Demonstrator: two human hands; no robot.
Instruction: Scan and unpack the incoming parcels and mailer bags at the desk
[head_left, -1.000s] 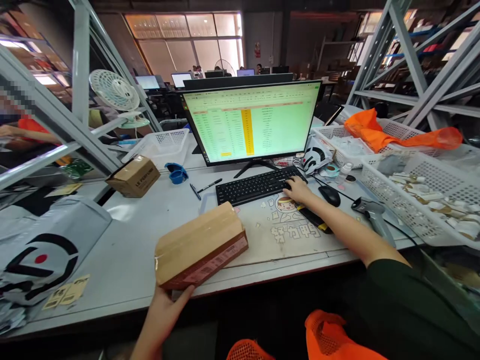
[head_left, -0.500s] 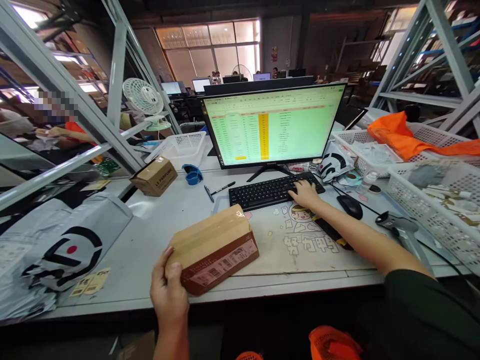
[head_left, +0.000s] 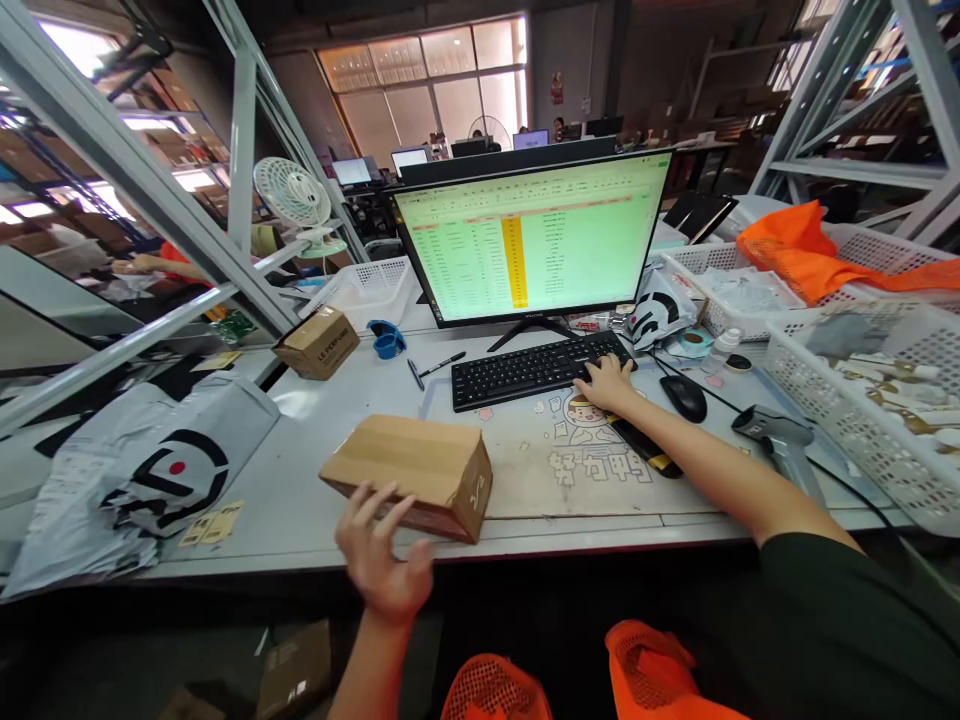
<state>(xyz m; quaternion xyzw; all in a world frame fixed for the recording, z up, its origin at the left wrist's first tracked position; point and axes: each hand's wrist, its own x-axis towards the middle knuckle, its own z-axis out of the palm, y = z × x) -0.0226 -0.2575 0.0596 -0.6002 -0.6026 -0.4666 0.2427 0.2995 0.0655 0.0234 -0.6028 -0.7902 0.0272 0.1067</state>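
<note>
A brown cardboard box rests on the desk near its front edge, one end turned to the right with handwriting on it. My left hand is beside the box's near side, fingers spread, the fingertips at or against the cardboard; firm contact cannot be made out. My right hand lies on the right end of the black keyboard, fingers spread over the keys. Behind the keyboard, a monitor shows a spreadsheet with one yellow column. A black mouse sits to the right of my right hand.
Grey plastic mailing bags are piled at the left. A small carton, a blue round container and pens lie behind the box. A scanner and white baskets stand at the right. Orange mesh hangs below the desk.
The box has been turned and set down, so its label side no longer shows. My left hand has let go and its fingers have spread. My right hand stays on the keyboard.
</note>
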